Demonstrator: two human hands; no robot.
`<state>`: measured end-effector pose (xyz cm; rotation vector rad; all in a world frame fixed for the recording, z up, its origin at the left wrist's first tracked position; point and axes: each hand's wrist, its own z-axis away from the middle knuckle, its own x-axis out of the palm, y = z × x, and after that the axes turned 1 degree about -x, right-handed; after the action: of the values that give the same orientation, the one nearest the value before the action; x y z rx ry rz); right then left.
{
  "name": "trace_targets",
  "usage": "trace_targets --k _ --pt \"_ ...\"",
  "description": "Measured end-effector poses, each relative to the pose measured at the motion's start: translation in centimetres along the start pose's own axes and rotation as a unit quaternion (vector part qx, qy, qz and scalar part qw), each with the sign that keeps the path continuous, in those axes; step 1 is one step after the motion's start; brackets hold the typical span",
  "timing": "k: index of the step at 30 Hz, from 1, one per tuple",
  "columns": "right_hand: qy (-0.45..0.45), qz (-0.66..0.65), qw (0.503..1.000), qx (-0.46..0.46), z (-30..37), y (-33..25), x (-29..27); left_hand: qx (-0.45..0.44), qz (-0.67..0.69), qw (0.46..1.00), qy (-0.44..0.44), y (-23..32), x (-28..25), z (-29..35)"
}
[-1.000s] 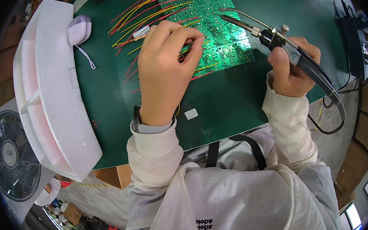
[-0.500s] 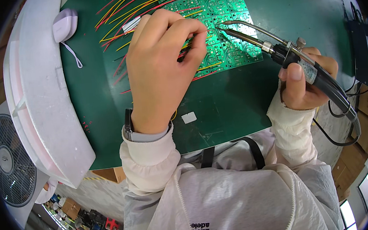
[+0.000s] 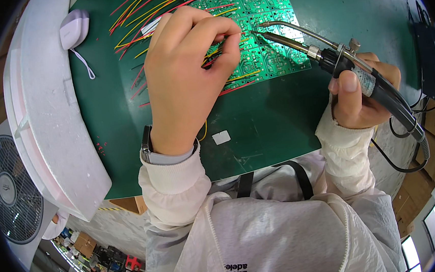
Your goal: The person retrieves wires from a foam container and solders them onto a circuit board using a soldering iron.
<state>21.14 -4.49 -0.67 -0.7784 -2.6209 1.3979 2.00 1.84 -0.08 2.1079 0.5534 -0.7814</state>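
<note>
A green circuit board panel (image 3: 274, 9) lies on the table, with red and yellow wires (image 3: 166, 8) running out from it to the left. My left hand (image 3: 184, 72) is over the board's left part, thumb and forefinger pinched on a thin red wire whose end peeks past the fingertips. My right hand (image 3: 362, 94) grips a soldering iron (image 3: 318, 54) with a curved metal tube along its top. The iron's tip points left, just right of the pinched fingertips, at the board's surface; whether it touches a pad I cannot tell.
A green mat (image 3: 268, 127) covers the table. On it lie a white label (image 3: 221, 137) and a lilac case with a strap (image 3: 75, 29). White foam (image 3: 51, 98) lines the left edge, near a fan (image 3: 14, 188). The iron's cable (image 3: 425, 150) hangs at the right; a dark device (image 3: 430, 63) stands behind.
The soldering iron's tip has shifted slightly left, a little closer to my left fingertips. My left hand keeps its pinch, and the whole view has moved only slightly.
</note>
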Motion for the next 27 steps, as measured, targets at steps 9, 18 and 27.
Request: trace_targets --k 9,18,27 --pt "-0.002 -0.008 1.000 0.003 0.13 -0.08 0.17 0.003 -0.009 1.000 0.003 0.02 0.07 0.07" --pt "-0.003 -0.004 1.000 -0.006 0.00 -0.04 0.28 0.011 -0.012 1.000 0.000 -0.05 -0.05 -0.04" --pt "0.001 -0.010 1.000 -0.002 0.02 0.10 0.32 -0.009 0.020 1.000 -0.015 0.28 -0.06 0.01"
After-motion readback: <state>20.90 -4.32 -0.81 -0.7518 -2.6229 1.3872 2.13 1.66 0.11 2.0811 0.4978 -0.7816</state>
